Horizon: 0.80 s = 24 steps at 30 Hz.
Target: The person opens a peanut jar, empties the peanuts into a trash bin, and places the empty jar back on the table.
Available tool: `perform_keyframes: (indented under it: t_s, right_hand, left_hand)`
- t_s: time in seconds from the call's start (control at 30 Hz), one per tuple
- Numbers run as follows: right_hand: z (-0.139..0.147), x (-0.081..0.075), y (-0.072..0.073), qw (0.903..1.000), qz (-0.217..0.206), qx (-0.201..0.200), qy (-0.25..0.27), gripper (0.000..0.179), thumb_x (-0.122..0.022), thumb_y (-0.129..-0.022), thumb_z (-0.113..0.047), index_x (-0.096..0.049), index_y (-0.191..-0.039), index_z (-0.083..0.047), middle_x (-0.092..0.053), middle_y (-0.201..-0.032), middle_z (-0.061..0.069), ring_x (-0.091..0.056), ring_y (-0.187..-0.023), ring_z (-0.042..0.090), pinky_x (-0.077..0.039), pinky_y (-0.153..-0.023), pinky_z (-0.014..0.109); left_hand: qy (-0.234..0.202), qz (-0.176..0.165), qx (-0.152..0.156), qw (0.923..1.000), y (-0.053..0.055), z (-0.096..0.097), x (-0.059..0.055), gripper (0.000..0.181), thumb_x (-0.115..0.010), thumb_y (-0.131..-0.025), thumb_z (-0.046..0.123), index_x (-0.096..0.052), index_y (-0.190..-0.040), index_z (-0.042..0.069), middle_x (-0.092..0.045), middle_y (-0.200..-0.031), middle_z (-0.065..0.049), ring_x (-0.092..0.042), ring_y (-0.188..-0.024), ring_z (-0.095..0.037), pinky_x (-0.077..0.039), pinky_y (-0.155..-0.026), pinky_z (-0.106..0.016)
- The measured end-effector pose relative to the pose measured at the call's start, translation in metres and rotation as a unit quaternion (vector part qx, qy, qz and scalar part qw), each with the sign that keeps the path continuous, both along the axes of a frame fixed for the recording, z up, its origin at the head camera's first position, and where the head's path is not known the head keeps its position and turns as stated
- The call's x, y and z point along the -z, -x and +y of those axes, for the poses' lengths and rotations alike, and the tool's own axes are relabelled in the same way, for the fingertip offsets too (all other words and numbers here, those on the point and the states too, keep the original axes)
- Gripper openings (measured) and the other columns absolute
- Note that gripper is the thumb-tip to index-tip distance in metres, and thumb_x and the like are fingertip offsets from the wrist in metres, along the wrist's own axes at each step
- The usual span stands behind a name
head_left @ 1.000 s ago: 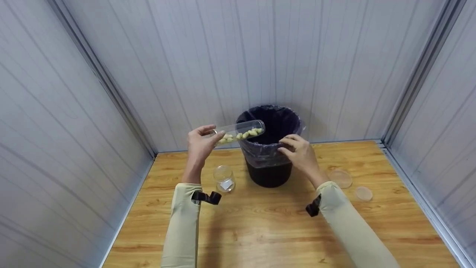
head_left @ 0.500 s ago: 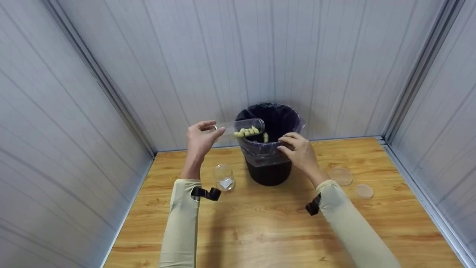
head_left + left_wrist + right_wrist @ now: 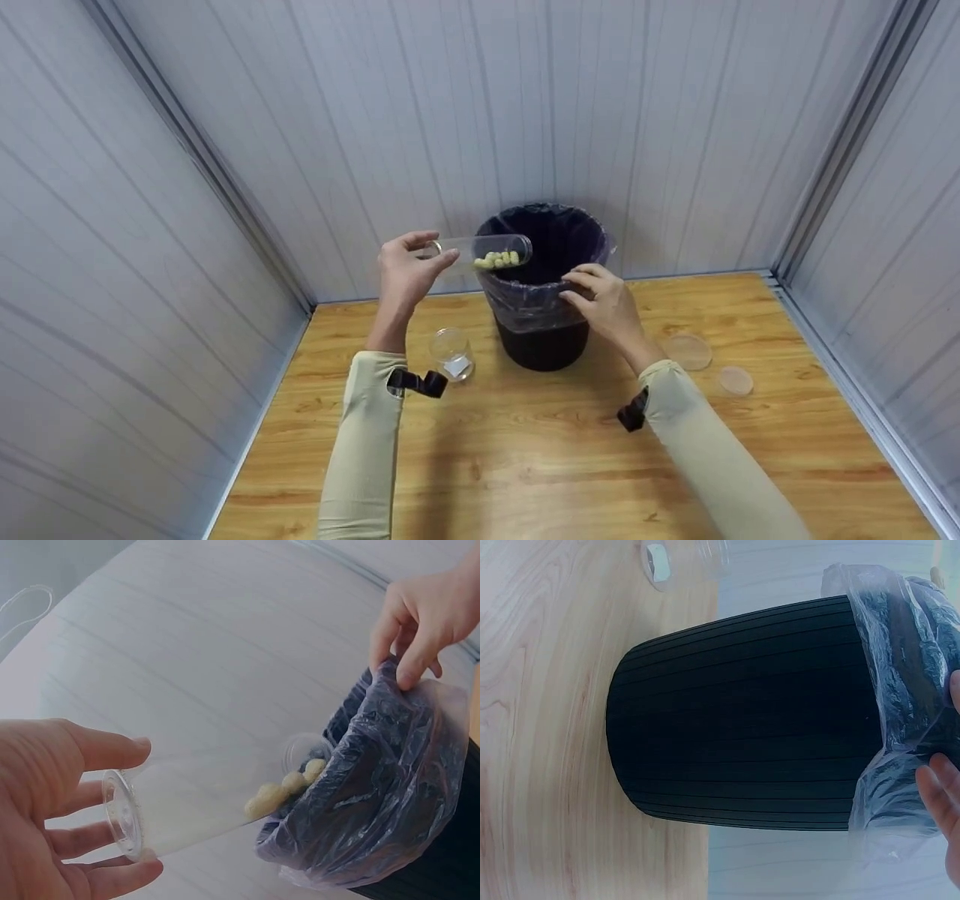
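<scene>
My left hand [image 3: 405, 274] grips a clear plastic jar [image 3: 202, 795] by its base end. The jar lies almost level, its open mouth over the rim of a black trash bin [image 3: 544, 349]. Several pale yellow pieces shaped like unshelled peanuts [image 3: 497, 260] rest along its lower side near the mouth. A thin, dark see-through bag [image 3: 375, 765] lines the bin and folds over its rim. At the bin's near right edge, my right hand [image 3: 607, 304] pinches the bag between thumb and fingers. The bin's bottom inside is too dark to make out.
Another clear jar [image 3: 451, 352] with a white label stands on the wooden surface [image 3: 517, 457], left of the bin. Two round translucent lids, a larger lid [image 3: 688, 352] and a smaller lid [image 3: 736, 381], lie to the right. Pale panel walls [image 3: 517, 97] enclose the back and sides.
The jar has tipped from mouth-up to about level. Peanut-like pieces slid toward its mouth, and one was dropping into the bin half a second ago. Fewer are inside now. The right hand stays put.
</scene>
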State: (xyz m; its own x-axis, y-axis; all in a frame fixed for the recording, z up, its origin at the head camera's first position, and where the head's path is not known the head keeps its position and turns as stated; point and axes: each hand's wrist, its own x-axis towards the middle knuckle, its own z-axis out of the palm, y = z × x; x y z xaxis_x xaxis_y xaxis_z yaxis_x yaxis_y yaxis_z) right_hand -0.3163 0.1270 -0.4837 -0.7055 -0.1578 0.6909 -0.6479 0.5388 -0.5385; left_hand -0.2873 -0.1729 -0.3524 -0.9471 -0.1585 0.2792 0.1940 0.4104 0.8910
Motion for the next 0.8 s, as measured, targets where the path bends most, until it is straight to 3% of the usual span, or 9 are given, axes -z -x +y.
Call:
perform_keyframes:
  t_s: [0.6,0.7,0.8]
  right_hand:
    - [0.003,0.004,0.000,0.9999,0.009,-0.003,0.005,0.022,-0.080,-0.081,-0.012,-0.075,-0.102,-0.006,-0.066,-0.106,0.006,-0.062,-0.098,0.020,-0.050,-0.081,0.035]
    - [0.004,0.004,-0.001,1.0000,0.004,-0.001,0.004,0.022,-0.080,-0.081,-0.012,-0.075,-0.102,-0.006,-0.066,-0.106,0.006,-0.061,-0.099,0.020,-0.050,-0.081,0.034]
    - [0.005,0.005,-0.001,1.0000,0.000,-0.004,0.004,0.023,-0.080,-0.081,-0.011,-0.075,-0.102,-0.006,-0.065,-0.106,0.006,-0.061,-0.098,0.020,-0.051,-0.078,0.033]
  left_hand:
    - [-0.019,-0.016,0.013,0.9996,0.002,0.003,0.002,0.042,-0.085,-0.076,0.022,-0.071,-0.113,0.007,-0.063,-0.114,-0.014,-0.066,-0.098,-0.022,-0.054,-0.081,-0.032]
    - [-0.016,0.019,0.004,0.9997,0.000,0.006,-0.002,0.042,-0.084,-0.077,0.022,-0.071,-0.113,0.007,-0.064,-0.114,-0.013,-0.066,-0.098,-0.023,-0.055,-0.080,-0.032]
    - [-0.016,0.105,-0.004,0.9943,-0.003,0.012,-0.009,0.042,-0.085,-0.076,0.023,-0.071,-0.113,0.007,-0.065,-0.113,-0.010,-0.065,-0.099,-0.023,-0.055,-0.080,-0.033]
